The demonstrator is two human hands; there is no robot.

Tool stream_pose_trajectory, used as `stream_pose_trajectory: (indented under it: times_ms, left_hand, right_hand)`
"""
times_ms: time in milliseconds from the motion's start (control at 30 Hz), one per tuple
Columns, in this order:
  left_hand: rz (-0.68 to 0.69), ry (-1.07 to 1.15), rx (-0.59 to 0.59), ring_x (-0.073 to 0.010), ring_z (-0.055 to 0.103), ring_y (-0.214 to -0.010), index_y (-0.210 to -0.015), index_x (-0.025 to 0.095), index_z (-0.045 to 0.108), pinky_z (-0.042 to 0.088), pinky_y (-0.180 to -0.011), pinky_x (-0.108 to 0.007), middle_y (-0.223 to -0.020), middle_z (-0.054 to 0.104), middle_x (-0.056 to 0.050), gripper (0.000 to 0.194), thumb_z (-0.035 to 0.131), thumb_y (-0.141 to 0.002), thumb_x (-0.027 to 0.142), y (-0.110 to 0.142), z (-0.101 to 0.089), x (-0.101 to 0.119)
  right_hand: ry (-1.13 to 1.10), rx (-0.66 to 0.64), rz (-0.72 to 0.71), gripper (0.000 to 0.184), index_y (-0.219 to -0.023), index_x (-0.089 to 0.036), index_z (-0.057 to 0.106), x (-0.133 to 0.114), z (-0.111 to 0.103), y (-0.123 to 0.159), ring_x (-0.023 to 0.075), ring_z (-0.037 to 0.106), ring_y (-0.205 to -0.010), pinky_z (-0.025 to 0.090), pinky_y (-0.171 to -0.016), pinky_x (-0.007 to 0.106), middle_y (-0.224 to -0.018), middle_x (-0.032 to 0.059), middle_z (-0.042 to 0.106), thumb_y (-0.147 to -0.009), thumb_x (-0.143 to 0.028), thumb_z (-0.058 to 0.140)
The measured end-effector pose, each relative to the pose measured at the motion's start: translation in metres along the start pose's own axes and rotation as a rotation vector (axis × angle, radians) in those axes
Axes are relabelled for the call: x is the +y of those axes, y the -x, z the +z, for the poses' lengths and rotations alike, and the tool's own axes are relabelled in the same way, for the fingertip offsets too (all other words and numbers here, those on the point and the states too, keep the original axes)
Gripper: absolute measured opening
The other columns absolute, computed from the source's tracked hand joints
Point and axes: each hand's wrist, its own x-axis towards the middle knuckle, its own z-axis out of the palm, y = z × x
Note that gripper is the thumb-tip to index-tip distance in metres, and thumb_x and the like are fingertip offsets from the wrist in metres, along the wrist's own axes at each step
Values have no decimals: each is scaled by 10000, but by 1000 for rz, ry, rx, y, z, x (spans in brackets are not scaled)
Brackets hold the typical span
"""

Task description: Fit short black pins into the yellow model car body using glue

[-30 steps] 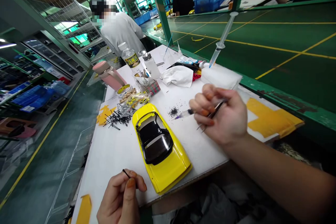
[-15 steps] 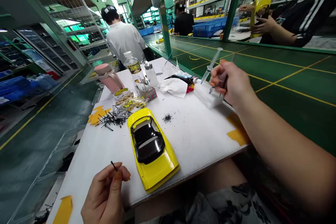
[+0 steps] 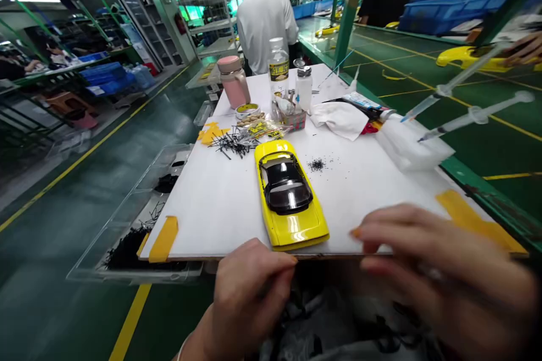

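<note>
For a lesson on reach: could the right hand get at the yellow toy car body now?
Probably yes: the right hand is close beside the near end of the yellow toy car body, with only white tabletop visible between them.

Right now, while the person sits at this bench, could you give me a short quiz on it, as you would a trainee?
1. In the picture, what lies just right of the car?
A) the tape roll
B) the black specks
C) the blue bins

2. True or false: in the picture, the pink flask stands left of the labelled bottle.

3. How many syringes are at the white block?

Key: 1. B. 2. True. 3. Two.
</note>
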Motion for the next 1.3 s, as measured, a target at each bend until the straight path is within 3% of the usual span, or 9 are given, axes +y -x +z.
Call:
stream_pose_trajectory:
  times_ms: [67, 133, 367, 467, 600, 733, 967, 1300]
  left_hand:
    - [64, -29, -41, -120, 630, -656, -1059, 185, 644, 508, -614, -250, -800, 731, -13, 249, 657, -880, 11, -4, 1, 10]
    - [80, -47, -64, -123, 623, -640, -1049, 179, 639, 497, -597, -255, -780, 728, -17, 222, 650, -895, 20, -8, 2, 14]
    - [115, -18, -12, -125, 618, -692, -1044, 134, 669, 494, -650, -261, -820, 734, -40, 158, 687, -915, 45, -8, 7, 3]
    - [-3, 38, 57, -119, 625, -772, -1087, 174, 668, 509, -725, -253, -871, 713, -18, 172, 715, -934, 111, -4, 3, -7]
    - [-316, 189, 265, -89, 630, -887, -1250, 285, 627, 519, -801, -199, -959, 676, 18, 271, 675, -997, 199, -6, -7, -23]
    - [-495, 295, 285, -98, 629, -995, -1272, 299, 602, 525, -798, -176, -1026, 658, 7, 307, 712, -985, 300, -14, -11, -35]
    - [-566, 385, 236, -135, 597, -1104, -1332, 280, 508, 511, -894, -232, -1157, 622, -25, 427, 717, -962, 321, -21, -2, -47]
    - [-550, 369, 203, -194, 563, -1262, -1456, 289, 364, 480, -1052, -356, -1307, 579, -69, 582, 639, -948, 218, -24, -2, -55]
  right_hand:
    - [117, -99, -114, 232, -1078, -220, 780, -2, 15, 5, 138, 747, -757, 605, -656, 165, -922, 58, 756, -893, -85, 738]
    - [149, -147, -142, 225, -1059, -196, 767, 0, 22, 8, 120, 741, -746, 607, -671, 145, -894, 51, 746, -914, -49, 676]
    - [219, -78, -94, 143, -984, -212, 716, 14, 25, 13, 92, 700, -794, 571, -702, 147, -893, 5, 716, -941, -77, 711]
    - [250, -10, -49, 136, -962, -229, 724, 25, 28, 11, 88, 670, -770, 531, -670, 177, -895, -12, 707, -945, -94, 728]
    - [277, 115, 42, 141, -898, -244, 727, 40, 35, 5, 92, 615, -700, 479, -609, 222, -849, -34, 702, -939, -111, 748]
    - [290, 138, 37, 154, -909, -247, 737, 47, 45, 0, 82, 594, -681, 464, -592, 219, -849, -46, 708, -938, -96, 738]
    - [311, 158, 4, 149, -898, -230, 745, 49, 55, -3, 75, 599, -682, 479, -619, 211, -840, -48, 711, -916, -84, 763]
    - [340, 90, -16, 127, -865, -190, 749, 47, 54, -11, 77, 632, -701, 474, -628, 214, -817, -26, 722, -914, -74, 756]
